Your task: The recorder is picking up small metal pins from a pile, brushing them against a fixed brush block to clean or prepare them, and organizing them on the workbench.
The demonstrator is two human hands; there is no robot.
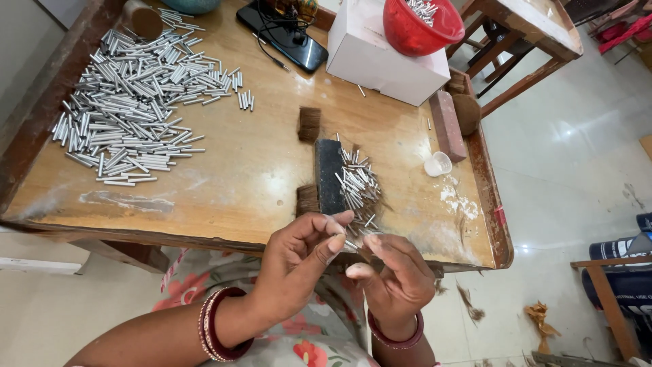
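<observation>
Left hand [299,255] and right hand [394,275] together pinch one small metal tube [350,245] at table's 6 o'clock edge. Small worked pile [360,187] just beyond; large tube heap [132,102] at 10 o'clock, seemingly most still pending.

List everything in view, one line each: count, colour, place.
Tubes: many, silver, heaped left on the table.
Short tubes: a small pile, silver, beside the block.
Block: one, dark, table centre.
Fibre tufts: two, brown, at the block's ends.
Box: one, white, table back.
Bowl: one, red, on the box, holding tubes.
Phone: one, black, with cable, table back.
Brick: one, reddish, right edge.
Cup: one, white, by the brick.
Left hand: fingers pinch a small tube.
Right hand: fingers meet the left's.
</observation>
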